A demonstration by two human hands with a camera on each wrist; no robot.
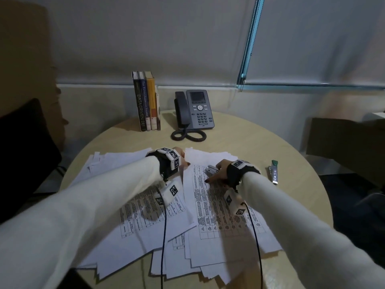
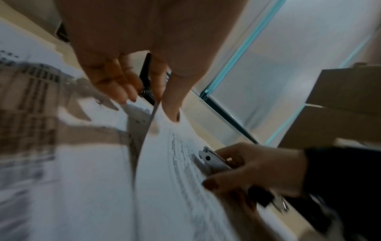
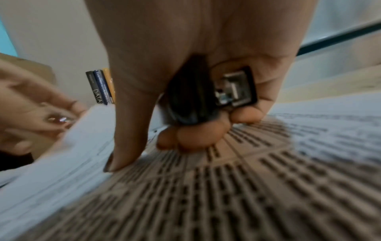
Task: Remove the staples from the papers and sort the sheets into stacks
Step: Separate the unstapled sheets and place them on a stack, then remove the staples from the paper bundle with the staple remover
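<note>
L hand point(image 1: 180, 157) pinches far edge of a sheet point(image 1: 188, 184), lifting it off the papers point(image 1: 220, 215) spread over the worktop point(image 1: 239, 130). R hand point(image 1: 219, 171) curls round staple remover point(image 1: 210, 170), thumb pressed on printed page. Stapler point(image 1: 274, 172) lies far right.

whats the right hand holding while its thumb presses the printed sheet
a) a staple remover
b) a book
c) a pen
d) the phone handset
a) the right hand curls its fingers round a small black and metal staple remover, its thumb down on the printed sheet.
</note>
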